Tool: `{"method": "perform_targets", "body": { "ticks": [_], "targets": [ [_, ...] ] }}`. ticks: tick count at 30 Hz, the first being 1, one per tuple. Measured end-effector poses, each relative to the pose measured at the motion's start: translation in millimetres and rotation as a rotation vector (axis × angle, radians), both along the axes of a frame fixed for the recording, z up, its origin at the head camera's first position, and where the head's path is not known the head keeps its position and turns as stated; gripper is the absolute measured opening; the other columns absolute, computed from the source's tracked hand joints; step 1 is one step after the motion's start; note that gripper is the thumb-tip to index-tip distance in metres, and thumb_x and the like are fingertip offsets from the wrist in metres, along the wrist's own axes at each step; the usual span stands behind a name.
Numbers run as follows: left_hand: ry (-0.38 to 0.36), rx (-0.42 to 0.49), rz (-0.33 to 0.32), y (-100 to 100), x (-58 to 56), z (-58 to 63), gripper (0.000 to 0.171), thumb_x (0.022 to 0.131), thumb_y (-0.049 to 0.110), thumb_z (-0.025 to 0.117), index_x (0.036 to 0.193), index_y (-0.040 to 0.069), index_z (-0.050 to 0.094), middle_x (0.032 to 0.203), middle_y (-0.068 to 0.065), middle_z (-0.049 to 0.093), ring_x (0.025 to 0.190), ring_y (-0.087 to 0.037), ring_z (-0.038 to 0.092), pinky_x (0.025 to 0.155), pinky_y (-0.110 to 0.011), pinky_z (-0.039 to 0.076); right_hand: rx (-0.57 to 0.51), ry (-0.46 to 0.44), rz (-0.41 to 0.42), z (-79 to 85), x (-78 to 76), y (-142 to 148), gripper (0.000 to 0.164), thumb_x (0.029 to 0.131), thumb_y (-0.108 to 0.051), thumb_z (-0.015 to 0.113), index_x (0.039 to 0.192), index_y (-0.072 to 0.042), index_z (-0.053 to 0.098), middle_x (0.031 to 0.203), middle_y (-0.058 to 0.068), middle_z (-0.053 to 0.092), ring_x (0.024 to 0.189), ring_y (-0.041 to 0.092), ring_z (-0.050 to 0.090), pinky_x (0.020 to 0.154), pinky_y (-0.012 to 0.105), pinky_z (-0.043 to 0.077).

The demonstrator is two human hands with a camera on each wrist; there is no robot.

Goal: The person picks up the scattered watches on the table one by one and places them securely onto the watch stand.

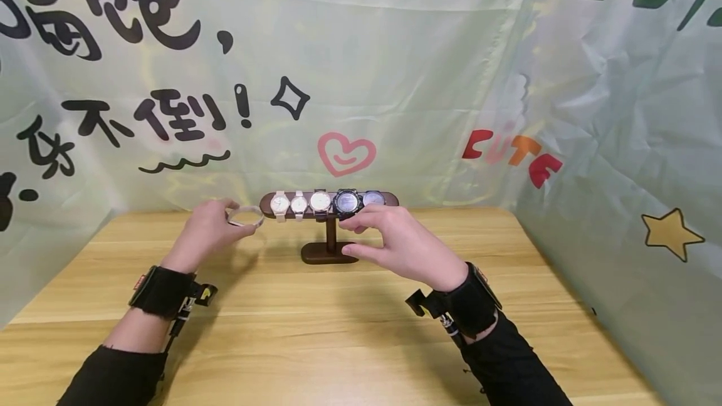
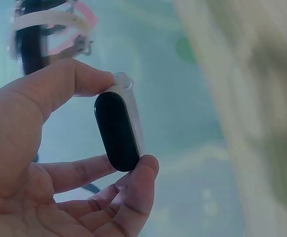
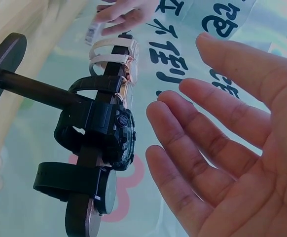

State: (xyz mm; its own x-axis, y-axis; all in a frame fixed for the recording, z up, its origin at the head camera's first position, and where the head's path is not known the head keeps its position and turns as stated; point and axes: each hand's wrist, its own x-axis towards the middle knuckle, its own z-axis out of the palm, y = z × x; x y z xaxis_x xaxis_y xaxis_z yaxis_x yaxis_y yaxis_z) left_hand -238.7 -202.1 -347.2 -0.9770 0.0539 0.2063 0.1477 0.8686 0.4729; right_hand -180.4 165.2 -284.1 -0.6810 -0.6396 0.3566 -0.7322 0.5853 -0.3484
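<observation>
Left of the watch stand, my left hand (image 1: 204, 230) pinches a fitness band (image 2: 117, 132) with a black oval screen and a pale strap looped into a ring. The thumb is at one end of the screen, fingertips at the other. My right hand (image 1: 403, 244) is in front of the stand's right part, its fingers apart and holding nothing in the right wrist view. Along the dark stand (image 1: 331, 235) sit two white-strapped watches (image 1: 279, 203), a light-dialled watch (image 1: 320, 201) on a black strap, a chunky black watch (image 1: 346, 202) and a dark-strapped watch (image 3: 109, 190), partly hidden in the head view.
The stand's oval base (image 1: 321, 255) rests on the light wooden table (image 1: 293, 331) near its back edge. Behind and to the right hangs a pale green printed cloth (image 1: 395, 80). Each wrist wears a black strap (image 1: 163, 292) with a small camera.
</observation>
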Motion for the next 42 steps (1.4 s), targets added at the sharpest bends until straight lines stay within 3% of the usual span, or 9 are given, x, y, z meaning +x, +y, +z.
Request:
{"method": "perform_targets", "body": {
  "ticks": [5,9,15,21,24,32,42],
  "targets": [
    [0.009,0.01,0.008,-2.6,7.0,10.7,0.077,0.089,0.041,0.083,0.137,-0.014,0.06,0.114,-0.033,0.074,0.087,-0.033,0.071,0.073,-0.041,0.056,0.006,-0.008,0.007,-0.7,0.5,-1.4,0.034,0.098,-0.032,0.081,0.128,-0.015,0.078,0.123,-0.003,0.078,0.11,0.015,0.07,0.09,0.031,0.059],
    [0.072,0.009,0.02,-2.0,12.3,21.1,0.073,0.089,0.038,0.083,0.135,-0.014,0.062,0.113,-0.033,0.073,0.085,-0.032,0.069,0.069,-0.036,0.053,-0.002,-0.006,0.004,-1.1,1.4,-1.2,0.036,0.098,-0.031,0.081,0.13,-0.016,0.078,0.121,-0.004,0.076,0.109,0.012,0.068,0.088,0.029,0.058],
    [0.122,0.01,0.047,1.5,24.8,40.4,0.072,0.089,0.038,0.082,0.138,-0.01,0.062,0.115,-0.032,0.072,0.091,-0.035,0.066,0.072,-0.038,0.052,-0.031,0.019,0.017,-1.3,2.5,-1.6,0.037,0.099,-0.029,0.08,0.133,-0.016,0.077,0.12,-0.005,0.075,0.11,0.011,0.069,0.088,0.029,0.058],
    [0.179,0.028,0.042,12.7,43.8,55.7,0.068,0.087,0.037,0.084,0.14,-0.002,0.065,0.102,-0.021,0.071,0.099,-0.035,0.055,0.077,-0.04,0.042,-0.062,0.042,0.027,-0.7,4.3,-3.2,0.037,0.099,-0.028,0.08,0.134,-0.016,0.076,0.122,-0.005,0.075,0.113,0.01,0.07,0.089,0.03,0.059],
    [0.217,0.02,0.029,21.3,53.9,62.0,0.065,0.086,0.036,0.083,0.139,0.001,0.067,0.1,-0.018,0.07,0.098,-0.034,0.056,0.078,-0.041,0.043,-0.077,0.051,0.033,-1.4,5.1,-4.0,0.038,0.099,-0.028,0.08,0.135,-0.016,0.076,0.124,-0.005,0.075,0.114,0.01,0.07,0.091,0.03,0.06],
    [0.227,-0.001,-0.039,48.4,79.5,73.3,0.066,0.086,0.033,0.084,0.142,0.002,0.065,0.131,-0.023,0.064,0.101,-0.034,0.06,0.084,-0.049,0.055,-0.123,0.064,0.056,-4.4,8.0,-8.7,0.04,0.1,-0.028,0.08,0.138,-0.018,0.074,0.123,-0.004,0.073,0.114,0.013,0.071,0.076,0.025,0.057],
    [0.288,-0.041,-0.189,86.4,104.0,70.7,0.069,0.079,0.029,0.089,0.14,0.004,0.068,0.109,-0.011,0.064,0.083,-0.022,0.056,0.068,-0.031,0.051,-0.19,0.082,0.064,-7.4,9.8,-19.0,0.036,0.103,-0.026,0.075,0.137,-0.014,0.074,0.114,-0.004,0.079,0.107,0.009,0.072,0.079,0.025,0.059]
  ]
}}
